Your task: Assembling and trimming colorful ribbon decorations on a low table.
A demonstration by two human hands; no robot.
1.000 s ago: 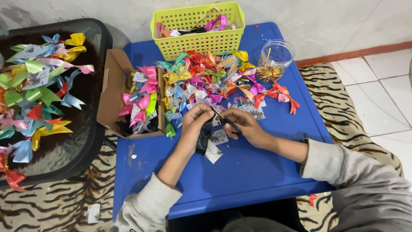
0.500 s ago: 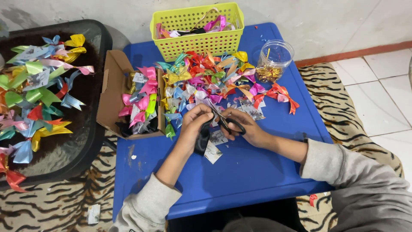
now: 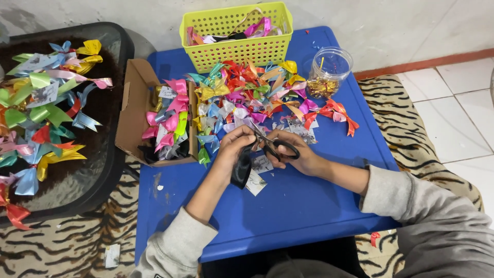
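A: Scissors, black-handled metal pair (image 3: pixel 275 146), in the right hand (image 3: pixel 296 154), fingers through the loops and closed on them. Blades point up-left toward the left hand (image 3: pixel 234 146).

B: Left hand?

A: Fingers curled, pinching a dark black ribbon strip (image 3: pixel 242 167) that hangs down from it onto the blue plastic table (image 3: pixel 298 206). Glossy, flat, one piece.

B: Where exactly?

A: Over the table's middle, just below the loose heap of shiny coloured ribbon bows (image 3: pixel 252 95).

B: Counts?

A: One pair of scissors, one dark strip. One yellow perforated plastic basket (image 3: pixel 236 44) at the far edge, ribbons inside. One clear round plastic jar (image 3: pixel 329 72) with gold bits, right of the basket. One open brown cardboard box (image 3: pixel 139 110) at the table's left side, pink and green bows in it. One black glass-topped side table (image 3: pixel 98 170) further left, more bows on it. A few small white paper cards (image 3: pixel 257 180) by the hands. Bows too many to count.
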